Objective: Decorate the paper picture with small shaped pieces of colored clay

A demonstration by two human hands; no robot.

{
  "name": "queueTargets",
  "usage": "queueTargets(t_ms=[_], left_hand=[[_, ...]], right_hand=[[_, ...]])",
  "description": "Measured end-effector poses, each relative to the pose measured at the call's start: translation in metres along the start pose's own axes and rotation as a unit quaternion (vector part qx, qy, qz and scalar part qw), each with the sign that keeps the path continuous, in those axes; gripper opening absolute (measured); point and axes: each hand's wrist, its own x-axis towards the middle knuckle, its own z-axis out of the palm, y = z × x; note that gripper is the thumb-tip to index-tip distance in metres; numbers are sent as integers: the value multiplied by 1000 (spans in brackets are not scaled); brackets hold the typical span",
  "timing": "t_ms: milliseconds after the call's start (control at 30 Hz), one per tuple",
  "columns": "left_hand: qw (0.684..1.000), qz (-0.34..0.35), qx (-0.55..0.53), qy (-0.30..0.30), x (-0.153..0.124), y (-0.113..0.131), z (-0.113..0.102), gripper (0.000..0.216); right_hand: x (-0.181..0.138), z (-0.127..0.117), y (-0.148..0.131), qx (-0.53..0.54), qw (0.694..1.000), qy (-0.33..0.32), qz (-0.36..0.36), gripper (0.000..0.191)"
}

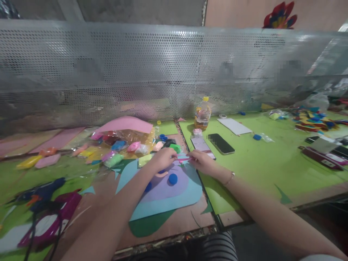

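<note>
Over the far part of a layered foam sheet, blue (163,208) with a purple centre (160,194), both my hands are close together. A thin pink strip (183,158) stretches between them; its material is too blurred to tell. The fingers of my left hand (165,158) pinch its left end, and those of my right hand (202,162) pinch the right end. On the sheet, a round blue piece (173,178) lies nearest me, and a curved peach piece (161,174) sits by my left forearm. Another blue piece (148,187) is partly hidden behind that forearm.
Colourful soft packets (114,159) lie left of the sheet. A glue gun (40,194) and a magenta case (51,221) are at the near left. Beyond my right hand are a lit phone (201,144), a dark phone (221,143) and a bottle (202,115). A perforated metal screen (152,72) stands behind.
</note>
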Motion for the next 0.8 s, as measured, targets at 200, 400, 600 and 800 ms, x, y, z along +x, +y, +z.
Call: queueTargets(t_ms=[200,400,600,800], left_hand=[[999,-15,19,33,-2,7,-13,18],[999,-37,9,26,-3,7,-11,18],[999,-42,13,25,-3,6,-13,20],[999,-37,20,19,-3,6,-14,20]], right_hand=[[-7,-51,40,15,969,165,186,23],[-19,-49,49,-86,960,2,268,66],[-19,-24,23,-114,958,-57,255,96],[-16,-24,34,-152,949,-57,270,88]])
